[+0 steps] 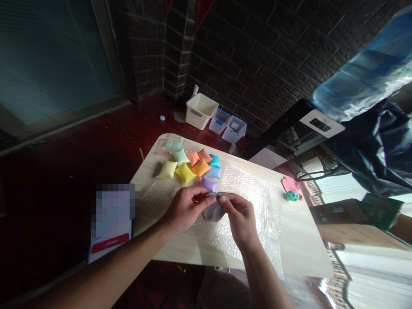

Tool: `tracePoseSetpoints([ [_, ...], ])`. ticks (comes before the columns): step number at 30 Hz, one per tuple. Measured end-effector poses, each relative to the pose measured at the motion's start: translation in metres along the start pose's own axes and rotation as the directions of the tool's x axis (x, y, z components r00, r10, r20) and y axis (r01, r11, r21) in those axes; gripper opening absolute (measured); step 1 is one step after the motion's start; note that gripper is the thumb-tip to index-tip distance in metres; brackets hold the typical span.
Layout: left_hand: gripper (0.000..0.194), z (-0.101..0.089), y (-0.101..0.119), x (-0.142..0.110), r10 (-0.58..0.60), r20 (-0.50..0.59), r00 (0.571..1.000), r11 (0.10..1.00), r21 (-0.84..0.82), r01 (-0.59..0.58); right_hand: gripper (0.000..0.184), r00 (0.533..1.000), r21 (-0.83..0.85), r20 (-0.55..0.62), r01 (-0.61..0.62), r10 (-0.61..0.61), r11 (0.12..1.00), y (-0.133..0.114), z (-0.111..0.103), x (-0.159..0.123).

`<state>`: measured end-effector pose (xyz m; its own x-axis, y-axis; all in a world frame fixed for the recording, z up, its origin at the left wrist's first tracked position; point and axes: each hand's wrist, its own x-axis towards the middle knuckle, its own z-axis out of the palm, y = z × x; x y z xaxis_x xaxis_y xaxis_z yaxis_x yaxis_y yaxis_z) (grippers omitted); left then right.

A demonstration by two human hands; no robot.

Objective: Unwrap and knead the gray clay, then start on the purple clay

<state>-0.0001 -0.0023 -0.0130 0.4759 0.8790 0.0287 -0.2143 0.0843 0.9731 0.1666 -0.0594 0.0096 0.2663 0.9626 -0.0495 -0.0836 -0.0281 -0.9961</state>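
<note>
Between my two hands is a small grey piece (213, 211), soft-looking and flattened, with its lower edge hanging free. My left hand (189, 202) pinches its upper left edge between thumb and fingers. On the upper right edge, my right hand (238, 212) pinches it the same way. A purple pillow-shaped packet (209, 184) lies just beyond my left fingertips. Behind it sit several more puffy packets, among them a yellow one (186, 173), an orange one (201, 168) and a blue one (213, 173). Bubble wrap (251, 193) is spread under my hands.
The pale table (305, 244) carries pink (290, 184) and green (291, 196) lumps at its right side. A clear bag with teal bits (174, 142) lies at the far left corner. Plastic bins (201, 112) stand on the floor behind; cardboard boxes (347, 219) are at right.
</note>
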Motion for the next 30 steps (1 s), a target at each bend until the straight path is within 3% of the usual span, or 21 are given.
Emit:
tracePoseSetpoints([
  [8, 0.031, 0.000, 0.000, 0.004, -0.053, -0.076, 0.996, 0.998, -0.036, 0.051, 0.024, 1.000, -0.018, 0.012, -0.017, 0.017, 1.000, 0.000, 0.003, -0.004],
  [16, 0.026, 0.000, 0.002, -0.002, 0.035, -0.076, 0.996, 0.989, 0.145, -0.024, 0.025, 1.000, -0.043, 0.003, -0.024, 0.024, 0.999, -0.001, 0.008, -0.004],
  [24, 0.031, 0.005, -0.005, 0.002, -0.037, -0.026, 0.999, 0.999, -0.011, 0.037, 0.029, 0.998, -0.100, -0.055, 0.012, -0.018, 0.995, -0.001, 0.007, -0.006],
  [30, 0.028, 0.002, -0.007, 0.001, 0.021, -0.077, 0.997, 0.998, 0.060, -0.016, 0.029, 0.997, -0.087, -0.071, 0.012, -0.019, 0.996, -0.002, 0.008, -0.005],
])
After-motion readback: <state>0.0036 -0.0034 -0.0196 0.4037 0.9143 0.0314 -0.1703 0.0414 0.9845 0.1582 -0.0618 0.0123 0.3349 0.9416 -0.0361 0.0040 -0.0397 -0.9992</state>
